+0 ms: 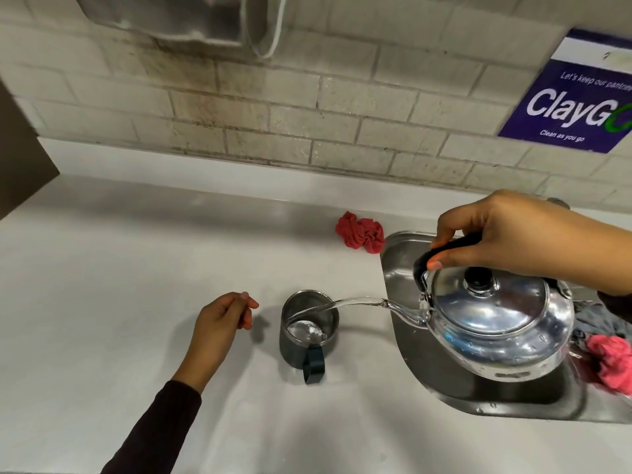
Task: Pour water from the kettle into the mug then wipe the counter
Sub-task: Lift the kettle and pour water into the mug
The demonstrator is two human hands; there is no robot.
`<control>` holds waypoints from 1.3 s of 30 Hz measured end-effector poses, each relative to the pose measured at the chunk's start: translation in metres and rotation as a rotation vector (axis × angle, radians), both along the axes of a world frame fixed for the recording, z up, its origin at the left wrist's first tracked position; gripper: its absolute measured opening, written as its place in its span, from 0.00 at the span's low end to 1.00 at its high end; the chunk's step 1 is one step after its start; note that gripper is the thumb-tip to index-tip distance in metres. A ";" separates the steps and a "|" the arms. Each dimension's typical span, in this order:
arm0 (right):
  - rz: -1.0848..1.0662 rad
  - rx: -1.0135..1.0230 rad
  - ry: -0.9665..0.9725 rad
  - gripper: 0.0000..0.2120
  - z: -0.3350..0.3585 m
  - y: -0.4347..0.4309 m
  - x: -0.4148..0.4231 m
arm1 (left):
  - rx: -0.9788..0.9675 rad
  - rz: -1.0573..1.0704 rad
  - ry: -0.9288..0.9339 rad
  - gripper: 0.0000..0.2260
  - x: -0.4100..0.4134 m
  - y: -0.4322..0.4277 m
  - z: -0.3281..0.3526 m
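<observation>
My right hand (513,234) grips the black handle of a shiny steel kettle (496,323), held tilted above the sink's left side. A clear stream of water arcs from its spout into a dark metal mug (309,333) that stands upright on the white counter (136,268), handle toward me. Water has pooled in the mug's bottom. My left hand (222,323) hovers just left of the mug, fingers loosely curled, holding nothing and not touching it. A crumpled red cloth (360,234) lies on the counter behind the mug, by the sink's far left corner.
A steel sink (403,254) is set into the counter on the right, with grey and pink cloths (608,360) inside at its right side. A tiled wall rises behind, carrying a blue sign (578,104). A dark panel (20,155) juts in at far left.
</observation>
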State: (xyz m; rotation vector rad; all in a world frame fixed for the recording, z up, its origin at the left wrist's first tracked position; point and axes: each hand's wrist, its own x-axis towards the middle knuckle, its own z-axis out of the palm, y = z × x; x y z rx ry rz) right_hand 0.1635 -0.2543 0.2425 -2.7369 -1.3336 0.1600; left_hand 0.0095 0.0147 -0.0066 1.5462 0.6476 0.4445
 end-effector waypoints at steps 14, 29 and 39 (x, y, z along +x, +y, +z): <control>-0.020 -0.106 0.009 0.15 0.009 0.007 -0.003 | -0.003 -0.005 -0.013 0.16 0.000 0.000 0.000; 0.065 -0.170 -0.031 0.12 0.011 0.013 -0.004 | -0.022 -0.006 -0.029 0.16 -0.001 0.000 -0.002; 0.057 -0.185 -0.040 0.09 0.013 0.015 -0.006 | -0.028 -0.005 -0.025 0.16 0.001 -0.002 0.000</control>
